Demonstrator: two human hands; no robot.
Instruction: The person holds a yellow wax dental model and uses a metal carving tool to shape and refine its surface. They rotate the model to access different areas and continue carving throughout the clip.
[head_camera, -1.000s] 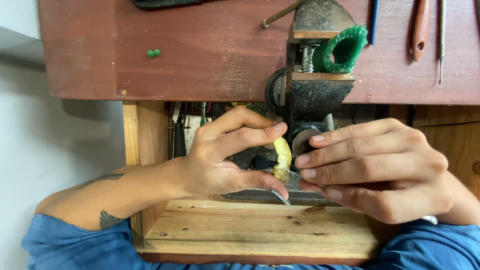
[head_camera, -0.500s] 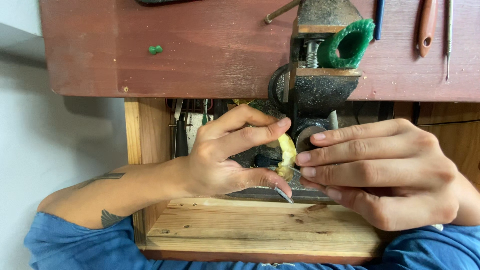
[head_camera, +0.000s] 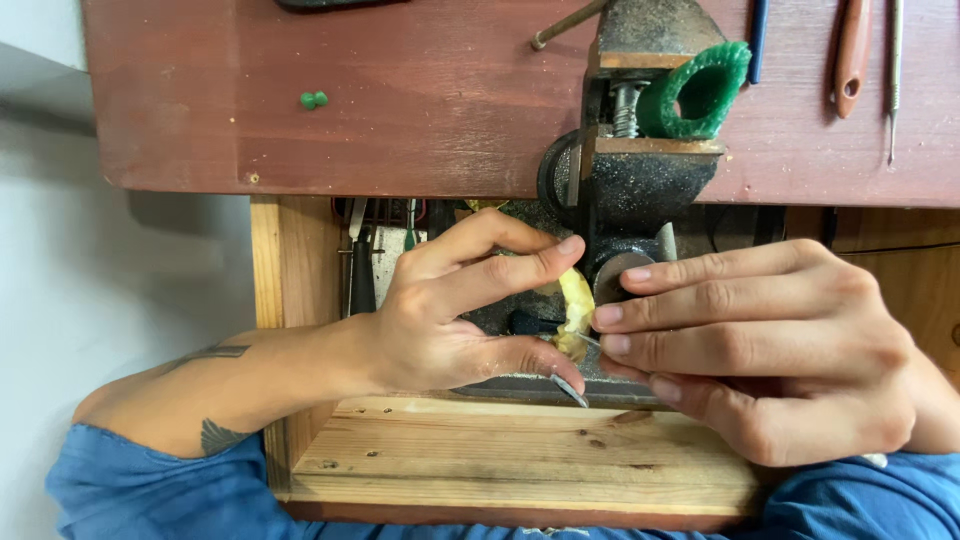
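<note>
Both hands (head_camera: 455, 315) (head_camera: 770, 350) pinching yellow piece (head_camera: 577, 305), fingertips meeting.

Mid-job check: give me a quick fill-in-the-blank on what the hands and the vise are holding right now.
1. The vise on the red-brown bench clamps a ____ ring.
2. The left hand pinches a small curved ____ piece.
3. The right hand holds a thin ____ tool against that piece.

Missing words: green; yellow; metal
</note>
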